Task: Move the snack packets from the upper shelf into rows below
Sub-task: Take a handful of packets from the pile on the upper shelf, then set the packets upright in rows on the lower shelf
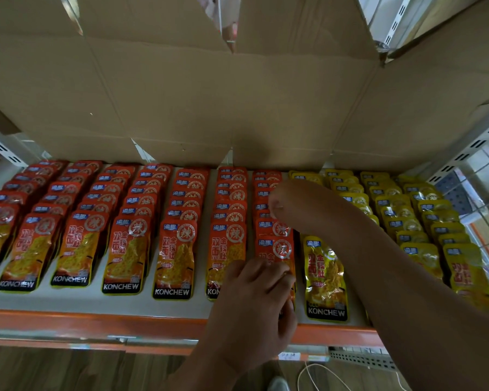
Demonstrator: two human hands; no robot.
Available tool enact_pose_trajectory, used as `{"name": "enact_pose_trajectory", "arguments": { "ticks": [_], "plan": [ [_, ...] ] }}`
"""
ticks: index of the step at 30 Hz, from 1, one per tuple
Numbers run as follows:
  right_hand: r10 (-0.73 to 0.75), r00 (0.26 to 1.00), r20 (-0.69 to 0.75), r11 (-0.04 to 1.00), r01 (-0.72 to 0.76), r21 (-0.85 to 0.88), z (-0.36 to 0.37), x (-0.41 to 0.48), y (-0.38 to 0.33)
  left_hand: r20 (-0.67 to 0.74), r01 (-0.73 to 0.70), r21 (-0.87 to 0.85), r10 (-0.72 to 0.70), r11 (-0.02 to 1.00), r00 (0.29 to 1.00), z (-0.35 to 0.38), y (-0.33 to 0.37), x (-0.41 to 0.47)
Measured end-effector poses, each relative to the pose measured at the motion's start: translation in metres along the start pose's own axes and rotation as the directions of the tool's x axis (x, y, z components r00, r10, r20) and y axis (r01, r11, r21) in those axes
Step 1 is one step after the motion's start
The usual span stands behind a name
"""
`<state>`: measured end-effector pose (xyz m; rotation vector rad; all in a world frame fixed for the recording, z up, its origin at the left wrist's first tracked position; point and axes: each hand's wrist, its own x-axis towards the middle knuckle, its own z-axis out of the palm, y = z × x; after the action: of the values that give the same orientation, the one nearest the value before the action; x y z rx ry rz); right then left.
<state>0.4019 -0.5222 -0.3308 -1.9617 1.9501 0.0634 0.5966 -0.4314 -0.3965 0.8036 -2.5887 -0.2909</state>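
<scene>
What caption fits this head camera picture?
Left hand grips and right hand reaches into one row of red packets beside yellow packets.

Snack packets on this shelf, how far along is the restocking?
Done: six red rows and the yellow rows look full. In hand: left hand grips the seventh red row's front packet; right hand reaches further back. Left: unclear, cardboard hides the upper shelf.

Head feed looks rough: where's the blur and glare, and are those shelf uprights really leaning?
Head view: right hand is motion-blurred, so its grip is unreadable; left hand on the front red packet is clearer; glare streaks the front yellow packet; wide-angle distortion splays the right upright; back rows sit dim under the cardboard.
</scene>
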Motion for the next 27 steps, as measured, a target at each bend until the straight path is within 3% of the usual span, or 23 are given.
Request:
{"name": "enact_pose_trajectory", "arguments": {
  "ticks": [20,27],
  "plan": [
    [-0.046,0.974,-0.220,0.994,0.065,0.083,0.011,-0.003,0.000,-0.027,0.001,-0.003,-0.001,1.000,1.000,-0.001,0.001,0.001],
    [0.072,0.953,-0.294,0.989,-0.030,0.146,0.002,-0.009,0.021,-0.069,-0.020,-0.029,0.018,0.999,0.997,0.002,-0.002,-0.002]
  ]
}}
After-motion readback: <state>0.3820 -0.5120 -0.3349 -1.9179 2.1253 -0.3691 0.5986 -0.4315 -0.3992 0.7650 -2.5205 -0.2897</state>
